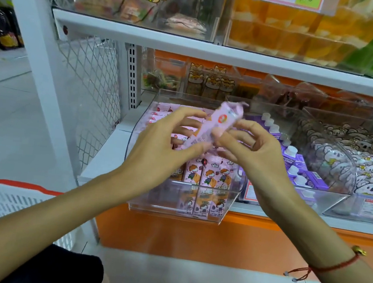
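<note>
Head view: slim pink carton, tilted; left hand, right hand fingers pinch it.

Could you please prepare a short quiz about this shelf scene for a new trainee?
1. True or false: the pink carton lies inside the bin.
2. How many hands hold it? A none, B one, C two.
3. Fill in: the purple cartons to the right have ___ caps.
Key: 1 false, it is held over the bin. 2 C, the left hand and the right hand. 3 white.
</note>
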A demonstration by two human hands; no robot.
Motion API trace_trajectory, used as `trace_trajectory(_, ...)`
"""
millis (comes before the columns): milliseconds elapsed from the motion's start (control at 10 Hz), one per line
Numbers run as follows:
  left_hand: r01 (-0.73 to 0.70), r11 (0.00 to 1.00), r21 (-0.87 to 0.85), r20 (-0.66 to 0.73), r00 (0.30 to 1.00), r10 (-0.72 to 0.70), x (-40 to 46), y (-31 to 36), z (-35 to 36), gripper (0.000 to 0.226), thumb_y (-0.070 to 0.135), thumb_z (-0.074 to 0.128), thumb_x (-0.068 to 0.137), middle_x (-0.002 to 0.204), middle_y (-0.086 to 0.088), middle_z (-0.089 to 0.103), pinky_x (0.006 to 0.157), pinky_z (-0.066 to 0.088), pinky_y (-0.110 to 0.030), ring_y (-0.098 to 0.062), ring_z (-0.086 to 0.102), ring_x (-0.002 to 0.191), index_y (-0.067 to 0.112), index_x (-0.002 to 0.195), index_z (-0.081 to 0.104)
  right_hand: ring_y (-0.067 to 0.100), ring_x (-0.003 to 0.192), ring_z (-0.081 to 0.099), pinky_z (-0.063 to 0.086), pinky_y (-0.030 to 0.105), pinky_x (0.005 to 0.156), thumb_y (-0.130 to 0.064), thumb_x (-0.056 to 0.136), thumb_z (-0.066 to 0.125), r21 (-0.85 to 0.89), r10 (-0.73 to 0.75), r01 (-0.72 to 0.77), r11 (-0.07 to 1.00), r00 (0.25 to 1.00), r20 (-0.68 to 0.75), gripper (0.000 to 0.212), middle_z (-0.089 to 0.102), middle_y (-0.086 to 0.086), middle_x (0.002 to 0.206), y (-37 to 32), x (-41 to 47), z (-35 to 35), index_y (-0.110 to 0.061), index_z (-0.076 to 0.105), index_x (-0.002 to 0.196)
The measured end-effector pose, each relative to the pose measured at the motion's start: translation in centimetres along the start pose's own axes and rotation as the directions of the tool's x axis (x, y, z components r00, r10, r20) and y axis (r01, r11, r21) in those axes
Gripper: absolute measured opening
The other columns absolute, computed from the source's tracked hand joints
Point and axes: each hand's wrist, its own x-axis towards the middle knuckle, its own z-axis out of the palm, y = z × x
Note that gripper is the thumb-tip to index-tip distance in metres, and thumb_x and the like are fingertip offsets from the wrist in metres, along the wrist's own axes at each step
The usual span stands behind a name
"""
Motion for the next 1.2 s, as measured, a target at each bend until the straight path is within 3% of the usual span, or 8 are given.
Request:
trace_trajectory(100,0.237,0.950,-0.201,0.168,0.964,-0.205,0.6,0.2,-0.8,0.032,0.038,0.067,0.082,0.103,0.012,0.073,0.071,0.053,-0.012,0.001,0.068,0.093,0.034,0.114,0.064,0.010,0.071,0.070,0.055,0.019,0.065,-0.024,0.085,0.067,0.031,0.039,-0.039,0.999,0.999,0.022,0.032,0.075,-0.001,0.081,-0.6,0.3,-0.6,-0.017,0.063,0.116)
trace_trajectory(200,0.520,0.780,-0.348,0.359,0.843,-0.402,0.8,0.5,-1.0,0.035,0.049,0.064,0.072,0.097,0.005,0.076,0.060,0.053,-0.014,-0.003,0.071,0.083,0.029,0.098,0.075,0.010,0.059,0.065,0.051,0.016,0.056,-0.020,0.087,0.065,0.038,0.074,-0.076,0.996,0.996,0.038,0.032,0.072,0.001,0.068,-0.7,0.3,-0.6,-0.014,0.062,0.118)
trace_trajectory(300,0.626,0.646,-0.436,0.430,0.776,-0.462,1.1,0.6,-1.2,0.035,0.047,0.069,0.063,0.093,-0.003,0.076,0.059,0.056,-0.019,-0.010,0.073,0.075,0.023,0.087,0.080,0.010,0.058,0.065,0.050,0.017,0.053,-0.023,0.086,0.066,0.049,0.113,-0.115,0.992,0.992,0.047,0.031,0.071,0.001,0.070,-0.5,0.4,-0.6,-0.013,0.064,0.115)
trace_trajectory(500,0.615,0.690,-0.382,0.464,0.773,-0.432,1.2,0.3,-1.4,0.042,0.047,0.069,0.066,0.100,-0.002,0.075,0.065,0.057,-0.020,-0.011,0.073,0.085,0.021,0.098,0.076,0.015,0.079,0.071,0.056,0.020,0.063,-0.021,0.086,0.066,0.067,0.117,-0.121,0.990,0.991,0.068,0.027,0.074,0.006,0.096,-0.3,0.5,-0.9,-0.017,0.062,0.113)
trace_trajectory(700,0.542,0.762,-0.354,0.480,0.805,-0.350,1.0,0.4,-1.5,0.042,0.018,0.055,0.090,0.127,-0.003,0.064,0.101,0.048,-0.031,-0.015,0.060,0.119,0.019,0.133,0.055,0.010,0.089,0.067,0.054,0.022,0.078,-0.008,0.083,0.069,-0.096,-0.204,0.214,0.972,0.974,0.098,0.044,0.064,-0.003,0.105,-0.5,-0.2,-0.6,-0.024,0.055,0.122)
trace_trajectory(800,0.519,0.786,-0.335,0.433,0.826,-0.361,0.7,0.6,-1.2,0.042,0.007,0.047,0.097,0.140,-0.015,0.052,0.108,0.041,-0.039,-0.026,0.051,0.129,0.006,0.138,0.047,0.005,0.075,0.062,0.050,0.015,0.067,-0.009,0.079,0.075,-0.185,-0.330,0.342,0.921,0.939,0.094,0.046,0.060,-0.006,0.097,-0.7,-0.5,-0.1,-0.027,0.058,0.117)
trace_trajectory(1000,0.554,0.713,-0.429,0.449,0.816,-0.364,0.4,1.3,-0.6,0.040,0.003,0.043,0.096,0.138,-0.015,0.054,0.090,0.051,-0.022,-0.025,0.054,0.125,0.003,0.136,0.048,0.006,0.070,0.056,0.049,0.017,0.058,-0.013,0.076,0.079,-0.226,-0.359,0.369,0.902,0.930,0.085,0.045,0.059,0.000,0.094,-0.9,-0.8,0.3,-0.028,0.060,0.114)
trace_trajectory(1200,0.521,0.762,-0.384,0.444,0.828,-0.342,0.6,0.9,-0.7,0.039,0.003,0.044,0.096,0.136,-0.017,0.055,0.094,0.051,-0.025,-0.027,0.055,0.123,0.000,0.135,0.049,0.005,0.073,0.056,0.050,0.018,0.059,-0.011,0.078,0.077,-0.248,-0.362,0.373,0.894,0.928,0.091,0.046,0.059,-0.004,0.094,-1.0,-1.0,0.2,-0.031,0.058,0.114)
